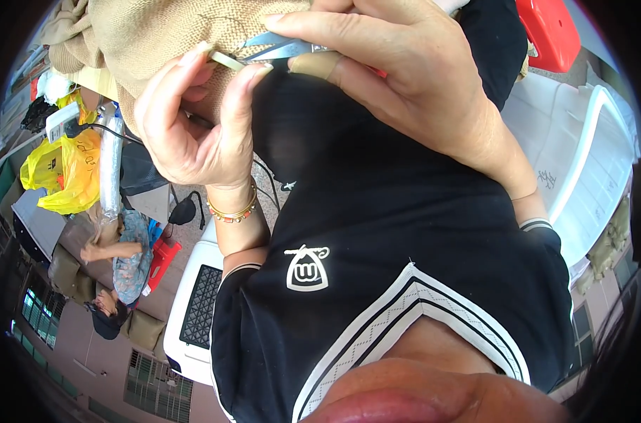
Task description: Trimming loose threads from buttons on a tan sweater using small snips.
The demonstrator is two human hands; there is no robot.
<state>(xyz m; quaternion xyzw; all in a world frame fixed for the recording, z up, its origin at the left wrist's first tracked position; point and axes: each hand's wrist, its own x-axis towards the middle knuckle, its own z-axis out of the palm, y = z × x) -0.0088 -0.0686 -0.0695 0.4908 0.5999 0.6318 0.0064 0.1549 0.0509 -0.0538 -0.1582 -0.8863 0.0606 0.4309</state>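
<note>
My left hand (pixel 193 123), with a bangle and a beaded bracelet at its wrist, pinches a short, narrow cream strip (pixel 226 60) between thumb and fingertips. Close by on the right, my right hand (pixel 412 70) grips small scissors that look like thread snips (pixel 289 49). Their bluish steel blades point left, beside the strip; whether they touch it I cannot tell. A tan cover (pixel 316 66) wraps the tip of my right thumb. Beneath and behind both hands lies coarse tan burlap cloth (pixel 158 32), with a thin dark loop, perhaps thread, near the blades.
A red plastic stool (pixel 550 32) stands at the far right, above a translucent white bin (pixel 581 183). To the left are a yellow plastic bag (pixel 81 169), dark cables and a white appliance with a black grille (pixel 200 303). Another person (pixel 131 261) sits farther left.
</note>
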